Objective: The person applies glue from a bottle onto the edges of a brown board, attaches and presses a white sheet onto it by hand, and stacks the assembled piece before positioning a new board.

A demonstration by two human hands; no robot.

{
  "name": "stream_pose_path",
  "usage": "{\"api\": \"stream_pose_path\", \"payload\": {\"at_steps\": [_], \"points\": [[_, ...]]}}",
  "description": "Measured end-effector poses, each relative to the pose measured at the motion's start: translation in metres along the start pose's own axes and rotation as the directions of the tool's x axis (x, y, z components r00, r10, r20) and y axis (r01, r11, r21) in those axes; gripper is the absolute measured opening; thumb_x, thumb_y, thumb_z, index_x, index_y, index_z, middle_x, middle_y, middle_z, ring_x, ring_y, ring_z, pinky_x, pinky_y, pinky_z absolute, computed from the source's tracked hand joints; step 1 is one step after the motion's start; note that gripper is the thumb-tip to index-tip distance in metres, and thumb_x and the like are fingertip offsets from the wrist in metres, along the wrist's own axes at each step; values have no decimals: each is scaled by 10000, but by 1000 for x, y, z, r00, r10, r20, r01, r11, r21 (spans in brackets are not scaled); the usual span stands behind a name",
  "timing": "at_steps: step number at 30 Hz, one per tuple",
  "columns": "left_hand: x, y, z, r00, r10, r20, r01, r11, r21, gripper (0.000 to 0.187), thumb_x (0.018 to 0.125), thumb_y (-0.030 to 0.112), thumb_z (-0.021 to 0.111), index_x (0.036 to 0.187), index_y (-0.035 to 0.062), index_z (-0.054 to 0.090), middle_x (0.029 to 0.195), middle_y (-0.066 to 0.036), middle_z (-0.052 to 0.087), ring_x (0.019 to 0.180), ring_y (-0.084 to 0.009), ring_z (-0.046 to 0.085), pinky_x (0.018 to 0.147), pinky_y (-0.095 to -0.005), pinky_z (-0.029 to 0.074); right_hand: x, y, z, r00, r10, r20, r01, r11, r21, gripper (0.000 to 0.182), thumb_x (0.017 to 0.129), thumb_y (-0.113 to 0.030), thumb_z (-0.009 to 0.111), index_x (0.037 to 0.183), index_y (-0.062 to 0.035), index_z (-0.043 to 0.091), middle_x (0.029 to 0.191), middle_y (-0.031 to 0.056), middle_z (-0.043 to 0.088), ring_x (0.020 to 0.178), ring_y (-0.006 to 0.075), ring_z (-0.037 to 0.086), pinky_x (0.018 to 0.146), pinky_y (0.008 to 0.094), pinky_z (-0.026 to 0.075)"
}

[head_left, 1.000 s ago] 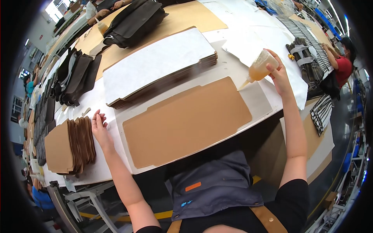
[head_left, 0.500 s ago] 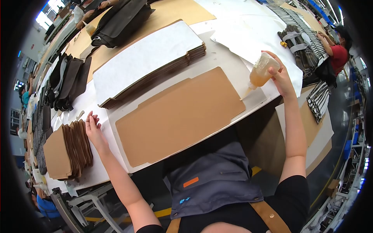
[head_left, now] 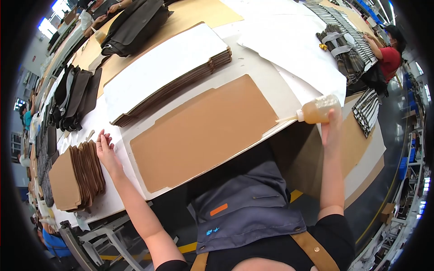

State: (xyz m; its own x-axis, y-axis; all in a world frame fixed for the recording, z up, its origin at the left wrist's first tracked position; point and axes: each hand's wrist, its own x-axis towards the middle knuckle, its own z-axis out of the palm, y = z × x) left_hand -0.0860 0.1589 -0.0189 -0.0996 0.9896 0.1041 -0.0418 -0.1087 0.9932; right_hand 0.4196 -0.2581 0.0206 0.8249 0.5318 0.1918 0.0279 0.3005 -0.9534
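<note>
A squeeze bottle of amber liquid [head_left: 318, 109] lies nearly sideways in my right hand [head_left: 332, 128], its thin nozzle pointing left at the right corner of a brown board [head_left: 203, 131]. The board lies flat on the table, near its front edge. My left hand [head_left: 106, 147] is just above the stack of small brown pieces [head_left: 77, 178], its thumb and fingers close together; whether something small is between them I cannot make out.
Behind the board is a stack of white-topped boards [head_left: 167, 67]. Dark bags [head_left: 135, 29] and dark straps [head_left: 74, 97] lie at the left and back. Striped fabric bundles [head_left: 343, 54] are at the right, near a person in red [head_left: 389, 61].
My right hand has moved down and tilted the bottle from steep to nearly level, with the nozzle still at the board's right corner. My left hand has barely moved.
</note>
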Motion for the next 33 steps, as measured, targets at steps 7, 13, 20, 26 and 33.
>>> {"api": "stream_pose_path", "payload": {"at_steps": [7,13,20,26,33], "points": [[2,-3,-1,1000,-7,5,7,1000,6,248,1026,251,559,1218,128,657,968,64,635,875,-28,540,745,-206,393,-58,17,9,932,-294,-213,238,938,-251,813,817,-429,817,1345,-6,365,1215,88,506,1162,180,514,1023,337,413],[4,-4,-1,1000,-19,-2,19,1000,15,247,1028,251,552,1217,133,658,976,68,640,880,-24,546,748,-205,391,-71,16,21,905,-394,-161,307,866,-394,825,807,-457,816,1330,-32,342,1246,129,483,1178,214,495,1016,353,423],[-1,1,2,1000,-7,-2,7,1000,21,249,1032,252,543,1218,133,657,979,67,635,881,-26,539,757,-208,390,-86,14,45,930,-362,-60,328,892,-310,829,793,-452,830,1325,-53,334,1237,161,499,1152,227,518,998,361,443],[0,1,2,1000,-11,6,11,1000,10,254,1034,255,543,1225,128,652,985,63,635,887,-35,536,775,-224,395,-94,14,50,933,-361,-17,340,892,-298,850,783,-482,829,1324,-61,326,1206,171,514,1118,245,552,965,371,470],[-2,4,3,1000,0,15,0,1000,25,258,1033,258,543,1229,131,652,1003,61,640,908,-35,537,792,-224,392,-111,19,54,918,-396,-9,376,879,-294,872,784,-515,813,1331,-64,304,1194,190,513,1085,285,591,936,396,504]]}}
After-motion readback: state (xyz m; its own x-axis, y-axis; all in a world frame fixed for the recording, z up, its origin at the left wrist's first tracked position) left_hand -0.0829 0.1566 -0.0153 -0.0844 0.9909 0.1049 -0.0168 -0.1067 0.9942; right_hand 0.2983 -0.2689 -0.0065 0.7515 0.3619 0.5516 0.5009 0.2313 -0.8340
